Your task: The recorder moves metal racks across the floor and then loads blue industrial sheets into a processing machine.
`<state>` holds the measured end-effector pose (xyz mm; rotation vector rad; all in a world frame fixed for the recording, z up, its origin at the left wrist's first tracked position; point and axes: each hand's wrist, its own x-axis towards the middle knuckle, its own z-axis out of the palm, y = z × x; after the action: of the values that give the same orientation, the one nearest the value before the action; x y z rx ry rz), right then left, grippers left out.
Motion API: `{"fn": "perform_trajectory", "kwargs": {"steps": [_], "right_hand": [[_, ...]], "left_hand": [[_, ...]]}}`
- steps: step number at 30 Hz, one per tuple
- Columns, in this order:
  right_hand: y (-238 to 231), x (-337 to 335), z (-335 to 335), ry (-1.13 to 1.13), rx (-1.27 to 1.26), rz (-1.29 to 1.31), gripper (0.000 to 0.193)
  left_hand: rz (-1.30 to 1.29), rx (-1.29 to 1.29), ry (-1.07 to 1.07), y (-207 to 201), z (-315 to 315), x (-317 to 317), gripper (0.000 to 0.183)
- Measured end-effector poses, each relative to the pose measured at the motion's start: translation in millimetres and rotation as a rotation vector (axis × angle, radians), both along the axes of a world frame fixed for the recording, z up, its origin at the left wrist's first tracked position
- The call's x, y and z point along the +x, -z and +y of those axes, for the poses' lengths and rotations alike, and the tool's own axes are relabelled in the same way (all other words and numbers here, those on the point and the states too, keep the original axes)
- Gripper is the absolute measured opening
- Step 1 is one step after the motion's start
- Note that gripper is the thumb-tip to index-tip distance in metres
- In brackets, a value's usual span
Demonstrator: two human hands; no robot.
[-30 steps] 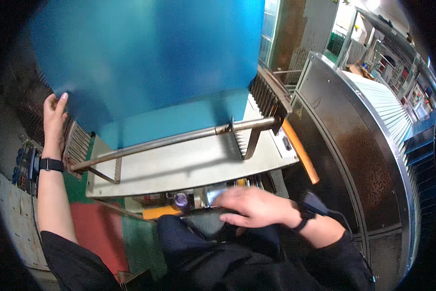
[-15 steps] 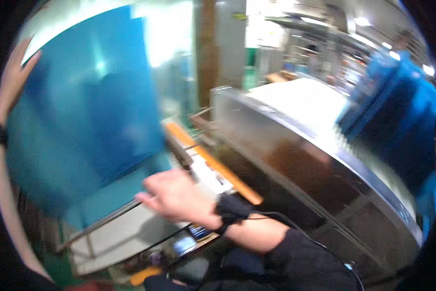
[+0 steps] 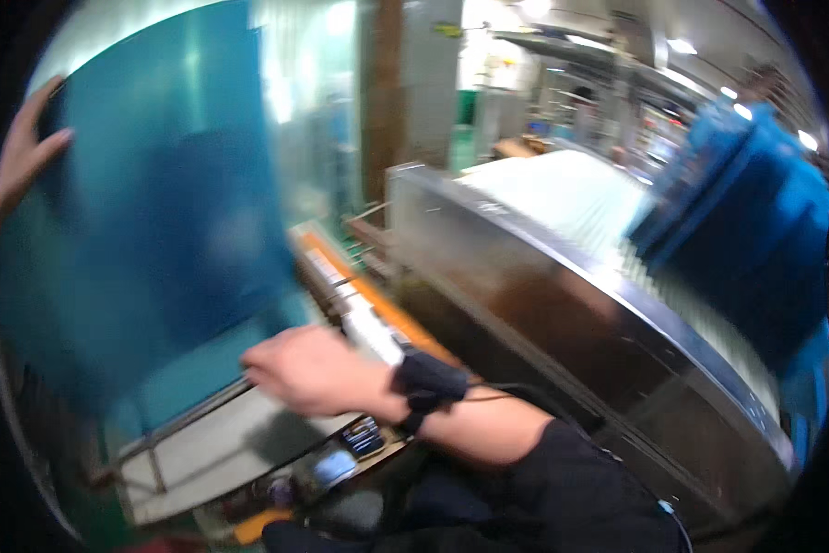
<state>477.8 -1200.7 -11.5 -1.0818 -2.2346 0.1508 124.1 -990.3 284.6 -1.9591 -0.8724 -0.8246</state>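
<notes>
A large, glossy blue sheet [image 3: 193, 184] stands upright on the left, its lower part a paler teal. At its left edge is my left hand [image 3: 25, 157], thumb over the front face and fingers at the rim, apparently gripping it. My right hand [image 3: 313, 369] is in front of the sheet's lower right part, over a pale board [image 3: 211, 461]. Its fingers are curled in, and nothing shows in them, though their undersides are hidden. A black band [image 3: 428, 387] with a cable wraps the right wrist.
An orange-edged rail [image 3: 341, 272] runs beside the sheet. To the right stands a long metal-sided machine [image 3: 543, 276] with a pale ribbed top. Stacked blue panels [image 3: 746, 230] lean over its far right. Below my right hand lie a small device with a lit screen [image 3: 335, 466] and an orange item [image 3: 262, 525].
My right hand has shifted slightly left, and its fingers look more closed. My left hand sits slightly lower at the sheet's edge. The view has turned a little.
</notes>
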Motion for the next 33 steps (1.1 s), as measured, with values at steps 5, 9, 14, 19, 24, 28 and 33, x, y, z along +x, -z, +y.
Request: {"fn": "perform_trajectory", "kwargs": {"steps": [5, 9, 14, 19, 24, 28, 33], "right_hand": [[-11, 21, -5, -0.005, -0.015, -0.113, 0.026], [-10, 9, -5, -0.034, -0.024, -0.141, 0.028], [-7, 14, -6, 0.043, -0.067, -0.16, 0.031], [-19, 23, -13, -0.105, -0.018, 0.101, 0.043], [-89, 158, -30, 0.472, 0.712, 0.113, 0.057], [-168, 298, -104, 1.067, 1.09, 0.188, 0.063], [-201, 340, -172, 1.468, 1.214, 0.169, 0.07]], "left_hand": [[-0.004, -0.114, -0.035, 34, -82, 93, 0.071], [-0.053, -0.329, -0.118, 43, -92, 58, 0.076], [0.074, -0.634, -0.057, 89, -104, 78, 0.076], [0.101, -0.33, -0.123, 148, -105, 73, 0.082], [-0.057, -0.103, -0.026, 192, -66, 74, 0.075], [-0.014, -0.181, 0.246, 233, -113, 66, 0.063], [-0.114, -0.608, 0.399, 282, -148, 87, 0.044]]}}
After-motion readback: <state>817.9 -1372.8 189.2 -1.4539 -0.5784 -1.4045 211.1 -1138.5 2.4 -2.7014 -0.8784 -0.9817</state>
